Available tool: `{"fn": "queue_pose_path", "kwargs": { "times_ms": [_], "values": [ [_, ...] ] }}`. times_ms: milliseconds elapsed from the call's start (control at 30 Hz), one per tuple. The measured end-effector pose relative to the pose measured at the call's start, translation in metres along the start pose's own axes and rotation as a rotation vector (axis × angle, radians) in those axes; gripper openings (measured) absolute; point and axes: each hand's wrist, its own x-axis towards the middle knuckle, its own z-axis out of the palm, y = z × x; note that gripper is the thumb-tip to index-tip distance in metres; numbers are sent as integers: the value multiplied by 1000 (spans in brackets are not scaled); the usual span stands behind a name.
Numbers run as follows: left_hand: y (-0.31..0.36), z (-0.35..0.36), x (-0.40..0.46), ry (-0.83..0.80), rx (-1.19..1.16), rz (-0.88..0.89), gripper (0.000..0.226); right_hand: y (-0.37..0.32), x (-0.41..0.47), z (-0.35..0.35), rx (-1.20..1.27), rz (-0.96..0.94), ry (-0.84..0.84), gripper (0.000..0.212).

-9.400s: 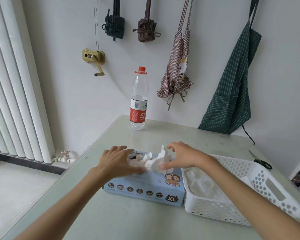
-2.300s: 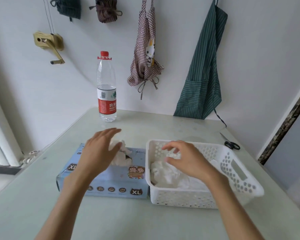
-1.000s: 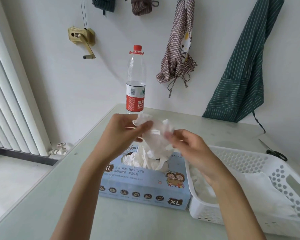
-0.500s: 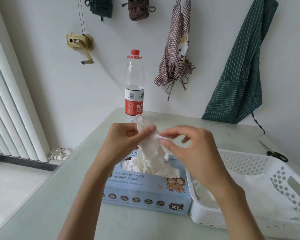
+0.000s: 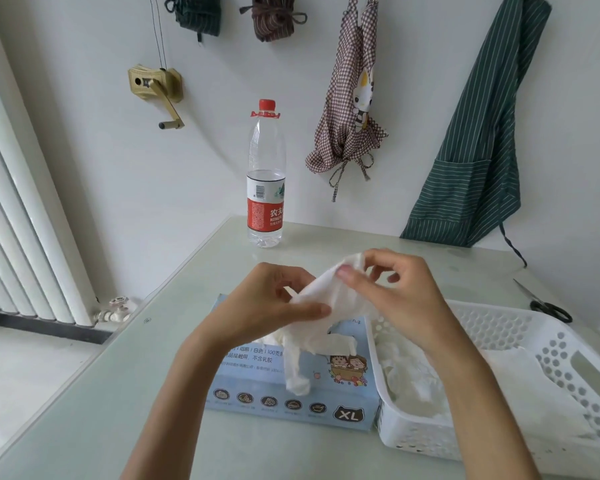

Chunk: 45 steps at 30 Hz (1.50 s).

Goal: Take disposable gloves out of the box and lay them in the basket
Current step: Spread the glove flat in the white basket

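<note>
Glove point(image 5: 321, 308) now stretched between pinching left hand point(image 5: 267, 303) and right hand point(image 5: 400, 297), basket point(image 5: 568, 355) holding gloves

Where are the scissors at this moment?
In the head view, the scissors lie on the table at the far right, just behind the white basket, near the wall.

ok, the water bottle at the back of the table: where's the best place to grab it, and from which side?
Probably round the labelled middle of the water bottle, coming from the front, the near side. It stands upright on the table, the wall is behind it, and the waist above the red label narrows a little, so curled fingers should seat there. The cap end looks too slim and high.
</note>
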Motion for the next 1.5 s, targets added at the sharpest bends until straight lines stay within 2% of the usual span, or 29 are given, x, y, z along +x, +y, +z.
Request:
{"fn": "queue_pose_path", "kwargs": {
  "times_ms": [67, 133, 200, 267, 367, 433, 500, 567, 600, 667, 700, 833, 933, 1033, 1167, 1267, 1433, 1500],
  "values": [
    [-3, -1, 1, 10, 3, 9, 23, -1, 1, -4, 109, -15, 29, 8],
    [-2, -2, 0, -13, -2, 36, 36, -6, -1, -11, 228, -6, -58, 14],
    [2, -2, -2, -54, 16, 70, 42, -8, -3, -14, 296, 3, -65, 17],
    [7, -2, -2, -52, 15, 94, 52, -8, -4, -16, 266, -3, 31, 18],
    [8, 0, -5, -111, -57, 97, 89, -13, -5, -20, 145, -44, 188, 16],
    [7, 5, -6, -191, -2, 102, 106, -18, -7, -23, 118, -89, 231, 14],
    [7, 12, -5, -266, 61, 136, 97, -23, -10, -28, 133, -118, 194, 14],
    [10, 19, -2, -300, 3, 178, 57, -27, -13, -34, 232, -84, 51, 14],
    [12, 22, -1, -303, -61, 157, 52, -28, -14, -37, 274, -47, -40, 16],
    [12, 26, 1, -303, -124, 112, 67, -27, -17, -46, 277, 34, -161, 19],
    [11, 27, 1, -299, -112, 123, 66, -26, -19, -50, 266, 68, -172, 19],
    [15, 37, 4, -273, -134, 143, 41, -23, -25, -76, 212, 151, -54, 14],
    [25, 49, 9, -233, -179, 151, 15, -16, -30, -93, 142, 192, 29, 22],
    [39, 68, 15, -179, -155, 132, 14, -11, -34, -104, 80, 192, 85, 26],
    [52, 95, 21, -197, -15, 156, 37, -12, -36, -114, 40, 128, 121, 13],
    [53, 100, 28, -203, 59, 199, 29, -10, -37, -129, 3, 107, 162, 10],
    [49, 87, 39, -264, -89, 154, 25, 6, -39, -161, -9, 140, 285, 5],
    [44, 84, 44, -289, -130, 135, 23, 14, -40, -170, -9, 170, 322, 11]
  ]
}}
